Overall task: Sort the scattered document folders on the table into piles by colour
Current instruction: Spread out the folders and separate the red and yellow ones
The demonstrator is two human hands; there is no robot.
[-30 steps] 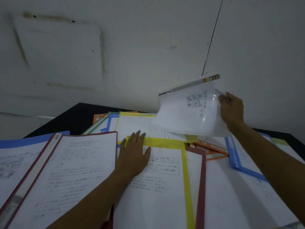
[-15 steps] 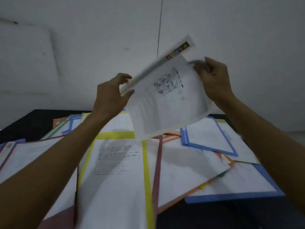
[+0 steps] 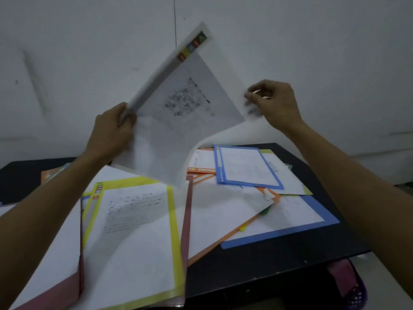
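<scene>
Sorting at early stage: folders lie mixed on counter.
Clear folder held above the yellow folder: left hand grip closed round its spine, right hand grip pinching its corner.

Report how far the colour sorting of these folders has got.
Done: no single-colour pile shows; the yellow folder, dark red folder, orange folder and blue folder overlap on the table. In hand: the left hand and right hand hold a clear folder raised above the heap. Left: nearly all of the sorting.
</scene>
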